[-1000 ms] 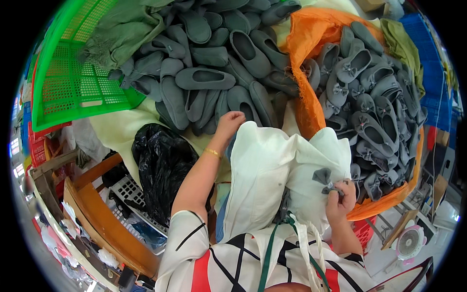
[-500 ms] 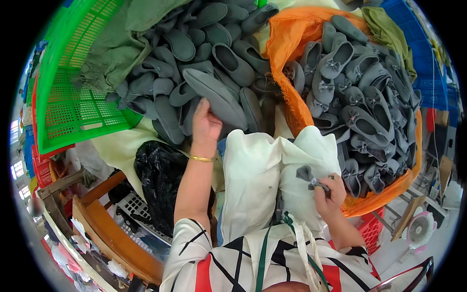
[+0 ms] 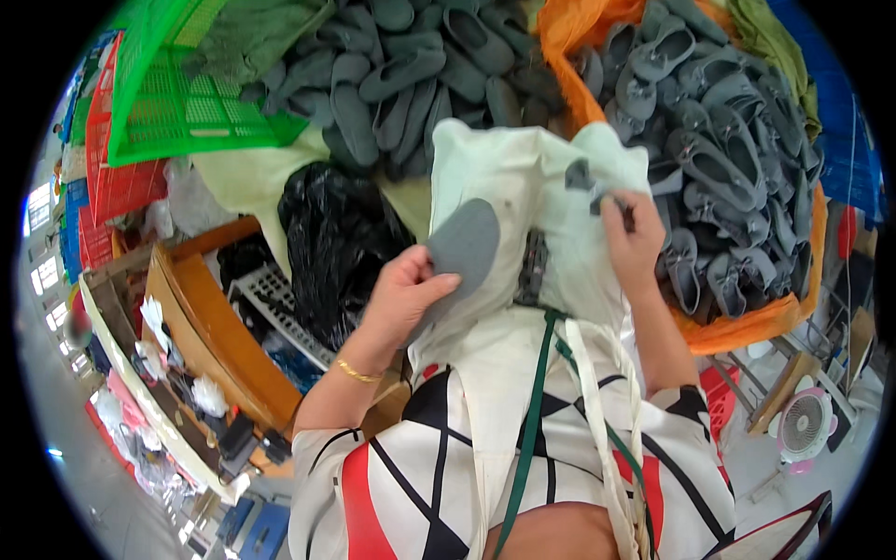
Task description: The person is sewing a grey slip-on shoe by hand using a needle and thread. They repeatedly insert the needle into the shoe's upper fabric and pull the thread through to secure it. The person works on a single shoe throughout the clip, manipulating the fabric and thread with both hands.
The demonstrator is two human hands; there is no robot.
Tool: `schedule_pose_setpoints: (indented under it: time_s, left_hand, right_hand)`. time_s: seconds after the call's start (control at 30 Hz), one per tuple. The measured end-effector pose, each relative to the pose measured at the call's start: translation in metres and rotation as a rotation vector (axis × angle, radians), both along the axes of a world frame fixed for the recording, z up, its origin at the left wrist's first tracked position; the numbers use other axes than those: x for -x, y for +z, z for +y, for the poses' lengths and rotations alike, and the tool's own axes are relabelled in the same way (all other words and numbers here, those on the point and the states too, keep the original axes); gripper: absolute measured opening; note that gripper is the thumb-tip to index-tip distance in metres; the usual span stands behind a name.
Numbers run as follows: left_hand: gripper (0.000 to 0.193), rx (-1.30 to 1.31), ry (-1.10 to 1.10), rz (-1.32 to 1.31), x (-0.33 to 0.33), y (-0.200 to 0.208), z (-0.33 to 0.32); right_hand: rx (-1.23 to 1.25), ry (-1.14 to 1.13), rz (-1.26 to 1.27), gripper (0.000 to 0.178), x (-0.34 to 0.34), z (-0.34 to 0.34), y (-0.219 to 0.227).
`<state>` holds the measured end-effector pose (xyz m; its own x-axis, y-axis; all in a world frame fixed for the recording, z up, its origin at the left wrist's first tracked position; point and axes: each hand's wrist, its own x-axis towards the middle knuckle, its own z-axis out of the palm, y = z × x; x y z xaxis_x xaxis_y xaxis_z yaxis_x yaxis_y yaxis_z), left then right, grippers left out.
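My left hand (image 3: pixel 403 291) is closed on a grey slip-on shoe (image 3: pixel 469 241), fingers and thumb pinching it with its flat sole turned up above my lap. Over my knees lies a white cloth (image 3: pixel 509 177). My right hand (image 3: pixel 635 231) pinches a small grey fabric bow (image 3: pixel 581 175), which rests over the right knee; part of it is hidden by the fingers. Down the fold between my legs sits a dark strip of small pieces (image 3: pixel 533 266), too small to make out. Beyond my knees, plain grey shoes (image 3: pixel 401 70) are heaped.
An orange sack (image 3: pixel 560 47) at the right holds grey shoes with bows (image 3: pixel 719 163). A green basket (image 3: pixel 177 112) leans at far left. Closer in are a black plastic bag (image 3: pixel 341 247) and a wooden drawer (image 3: pixel 219 336). A small fan (image 3: pixel 805 425) stands at lower right.
My left hand has drawn the shoe back from the heap to above my lap and turned it. The right hand stays by the right knee with the bow. The view has tilted down.
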<state>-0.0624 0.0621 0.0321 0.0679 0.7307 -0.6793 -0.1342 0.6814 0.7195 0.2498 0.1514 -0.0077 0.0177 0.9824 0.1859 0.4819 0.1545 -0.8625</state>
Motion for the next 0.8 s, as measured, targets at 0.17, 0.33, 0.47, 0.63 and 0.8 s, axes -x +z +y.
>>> schedule_pose_setpoints:
  time_s: [0.17, 0.33, 0.47, 0.63, 0.8]
  left_hand:
    - [0.036, -0.027, 0.261, -0.320, -0.045, -0.009, -0.037]
    - [0.048, -0.128, 0.435, -0.600, -0.077, -0.011, -0.037]
    - [0.032, -0.044, 0.471, -0.567, -0.078, -0.021, -0.031]
    - [0.014, 0.064, 0.661, -0.559, -0.081, -0.023, -0.033]
    - [0.012, 0.069, 0.707, -0.497, -0.086, -0.011, -0.024]
  right_hand:
    - [0.277, -0.018, 0.458, 0.014, 0.011, -0.019, 0.006]
    - [0.628, 0.074, 0.631, 0.017, 0.059, -0.050, 0.017]
    - [0.450, 0.398, 0.319, 0.016, 0.083, -0.075, 0.016]
    - [0.259, 0.560, 0.098, 0.014, 0.073, -0.077, 0.023]
    - [0.614, 0.391, 0.269, 0.012, 0.067, -0.067, 0.036]
